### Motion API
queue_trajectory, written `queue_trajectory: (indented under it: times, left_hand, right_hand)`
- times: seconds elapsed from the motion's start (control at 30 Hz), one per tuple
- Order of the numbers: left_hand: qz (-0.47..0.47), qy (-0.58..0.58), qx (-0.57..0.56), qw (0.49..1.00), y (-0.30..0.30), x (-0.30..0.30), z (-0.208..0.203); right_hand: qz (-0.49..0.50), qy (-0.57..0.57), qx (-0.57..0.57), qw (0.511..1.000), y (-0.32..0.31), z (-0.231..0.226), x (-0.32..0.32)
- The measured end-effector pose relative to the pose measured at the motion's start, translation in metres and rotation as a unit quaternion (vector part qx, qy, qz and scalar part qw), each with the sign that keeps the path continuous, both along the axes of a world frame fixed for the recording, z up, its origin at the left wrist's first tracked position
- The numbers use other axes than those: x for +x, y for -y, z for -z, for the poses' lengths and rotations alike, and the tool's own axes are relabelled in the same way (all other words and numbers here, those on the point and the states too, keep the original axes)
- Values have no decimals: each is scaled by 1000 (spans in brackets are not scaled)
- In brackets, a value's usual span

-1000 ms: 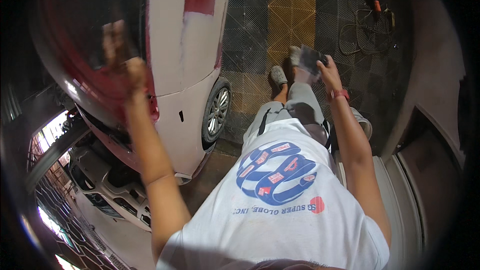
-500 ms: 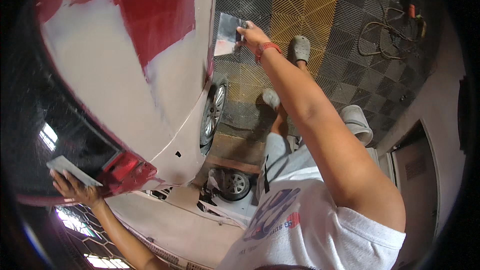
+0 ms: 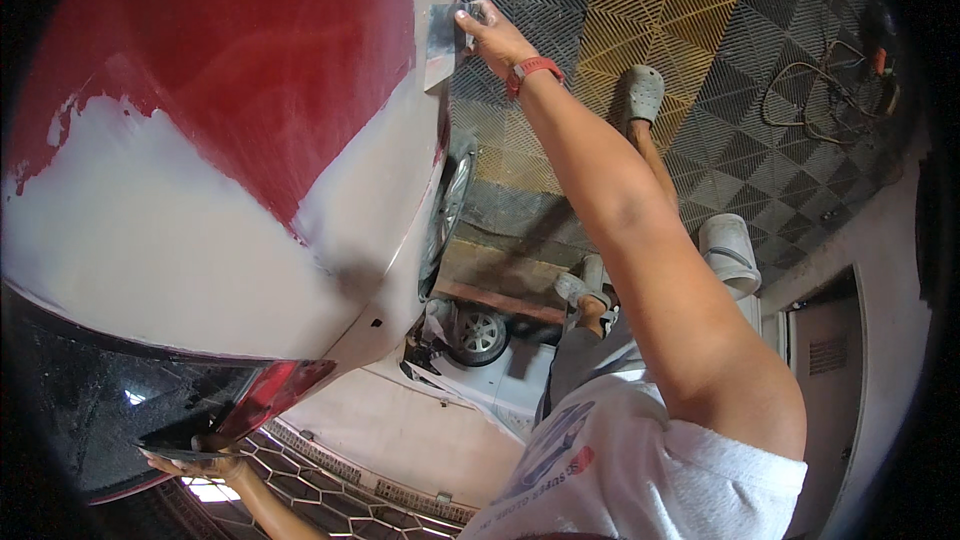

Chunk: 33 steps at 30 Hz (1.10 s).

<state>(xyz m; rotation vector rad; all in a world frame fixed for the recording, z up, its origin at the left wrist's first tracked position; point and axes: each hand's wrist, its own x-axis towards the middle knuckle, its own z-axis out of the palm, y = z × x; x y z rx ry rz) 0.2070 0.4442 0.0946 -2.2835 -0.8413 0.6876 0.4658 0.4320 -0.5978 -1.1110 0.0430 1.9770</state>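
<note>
My right hand (image 3: 497,38) is closed on a flat, shiny metal spreader (image 3: 443,40), thumb on its face. The blade overlaps the pale side edge of a red car (image 3: 230,50); whether it touches, I cannot tell. Whitish filler (image 3: 130,210) covers much of the panel in a ragged-edged patch. Low on the left, my left hand (image 3: 215,465) holds up a thin flat plate (image 3: 180,454), seen nearly edge-on. It is in front of the dark rear glass (image 3: 90,410), near the red tail light (image 3: 275,390). Some of its fingers are hidden behind the plate.
A car wheel (image 3: 450,205) shows below the panel's side. Another wheel (image 3: 478,335) lies beside white car parts. A white bucket (image 3: 728,250) stands to the right on the tiled floor (image 3: 660,20). A coiled cord (image 3: 800,95) lies farther right.
My right hand has brought the spreader up against the panel's edge. My left hand has moved down and right, tipping the plate nearly edge-on. The view has shifted, and my feet have stepped.
</note>
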Motion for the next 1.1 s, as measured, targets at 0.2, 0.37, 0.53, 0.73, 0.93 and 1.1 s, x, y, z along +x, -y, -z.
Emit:
queue_trajectory:
  times: [0.2,0.37,0.53,0.73,0.93,1.1]
  left_hand:
    - [-11,-42,28,999,8,-5,-8]
    - [-8,-15,26,1000,6,0,-1]
    - [0,-14,25,1000,7,3,2]
    - [32,-51,44,997,2,8,4]
    - [46,-25,38,998,0,-4,1]
    - [60,51,25,997,-4,-13,-2]
  right_hand:
    - [63,71,23,995,1,-3,4]
    - [84,22,22,996,7,10,2]
    - [35,27,68,997,-12,-27,12]
    - [3,13,116,993,-20,0,21]
    - [41,26,150,987,-15,-34,52]
    - [72,125,-24,989,83,-51,120]
